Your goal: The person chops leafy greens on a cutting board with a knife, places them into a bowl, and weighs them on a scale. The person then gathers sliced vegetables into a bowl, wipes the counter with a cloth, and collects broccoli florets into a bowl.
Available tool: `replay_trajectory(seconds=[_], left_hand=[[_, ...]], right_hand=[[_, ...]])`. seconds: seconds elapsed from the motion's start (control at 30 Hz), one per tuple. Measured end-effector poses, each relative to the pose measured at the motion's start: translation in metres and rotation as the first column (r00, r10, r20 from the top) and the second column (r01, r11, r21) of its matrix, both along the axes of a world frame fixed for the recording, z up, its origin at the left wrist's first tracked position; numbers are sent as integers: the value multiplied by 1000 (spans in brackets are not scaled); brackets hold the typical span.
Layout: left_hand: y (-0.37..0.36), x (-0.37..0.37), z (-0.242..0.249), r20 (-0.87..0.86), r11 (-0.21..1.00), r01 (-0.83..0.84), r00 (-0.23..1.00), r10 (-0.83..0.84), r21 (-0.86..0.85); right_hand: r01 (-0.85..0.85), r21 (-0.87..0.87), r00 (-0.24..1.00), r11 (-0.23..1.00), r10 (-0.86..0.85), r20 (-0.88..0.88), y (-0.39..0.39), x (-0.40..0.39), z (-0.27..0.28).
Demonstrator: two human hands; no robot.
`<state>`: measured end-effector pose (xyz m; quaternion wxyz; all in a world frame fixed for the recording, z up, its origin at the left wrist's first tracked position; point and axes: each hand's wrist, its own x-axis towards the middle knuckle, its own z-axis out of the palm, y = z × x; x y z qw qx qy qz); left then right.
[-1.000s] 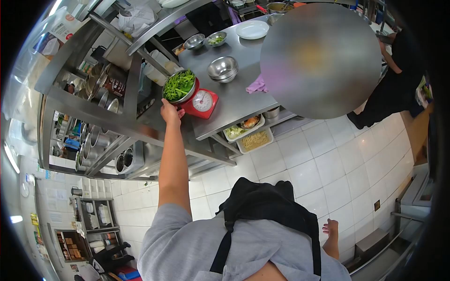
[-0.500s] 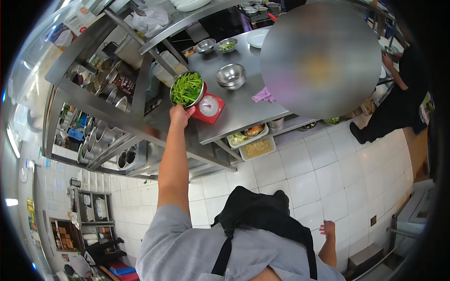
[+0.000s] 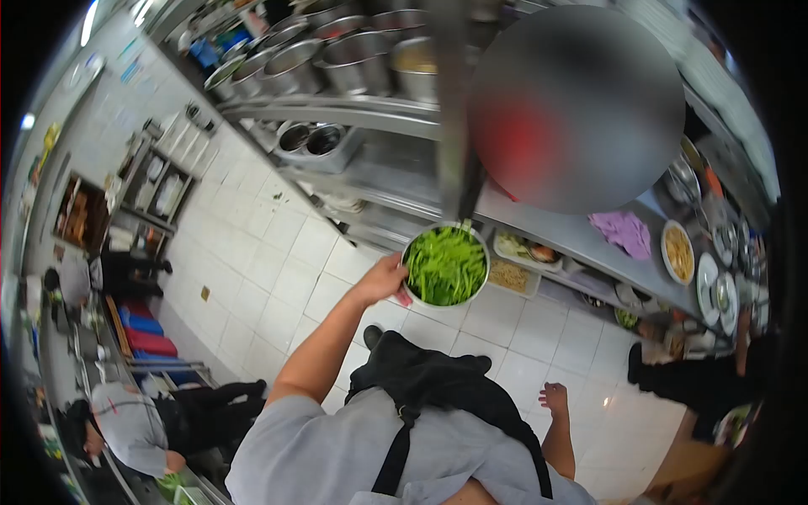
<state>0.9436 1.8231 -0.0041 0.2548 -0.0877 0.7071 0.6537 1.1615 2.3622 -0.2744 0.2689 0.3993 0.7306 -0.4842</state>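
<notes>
My left hand [image 3: 385,280] grips the rim of a metal bowl [image 3: 481,278], the thumb and fingers closed on its left side. Cut leafy greens [image 3: 446,266] fill the bowl, which hangs over the tiled floor in front of my body. On the right, my right hand [image 3: 554,398] hangs low beside my black apron [image 3: 421,370], its fingers loosely apart and holding nothing.
A steel shelf rack [image 3: 396,168] with several metal pots [image 3: 358,63] stands ahead. Right of it, a steel counter carries a purple cloth [image 3: 623,233] and plates. Food trays [image 3: 513,276] sit beneath. Co-workers stand at left [image 3: 135,421] and right [image 3: 699,383]. A blurred circle hides part of the counter.
My left hand has carried the bowl of greens away from the red scale, back towards my body. My view has turned left. My right hand still hangs at my side.
</notes>
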Motion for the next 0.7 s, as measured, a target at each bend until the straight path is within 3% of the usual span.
replay_trajectory(seconds=[0.13,0.23,0.3,0.43,0.47,0.53,0.7], left_hand=[[-112,70,-29,38,993,-104,994,106,-58],[-198,118,-46,37,968,-237,970,241,-85],[-249,146,-44,11,918,-387,921,389,-88],[-331,193,-48,0,781,-617,784,620,-96],[-347,203,-48,-3,716,-692,719,695,-90],[-376,221,-55,-26,612,-790,613,790,-32],[-437,231,-56,1,452,-892,452,892,10]], right_hand=[[-393,115,901,912,407,-147,-92,-122,17],[-640,225,709,735,678,-196,-203,-196,33],[-728,196,595,657,747,-296,-287,-231,30],[-908,190,325,373,914,-242,-458,-277,49],[-916,197,300,351,921,-247,-496,-285,55],[-949,294,33,115,963,-269,-561,-295,66],[-968,248,-117,-36,940,-320,-681,-323,82]])
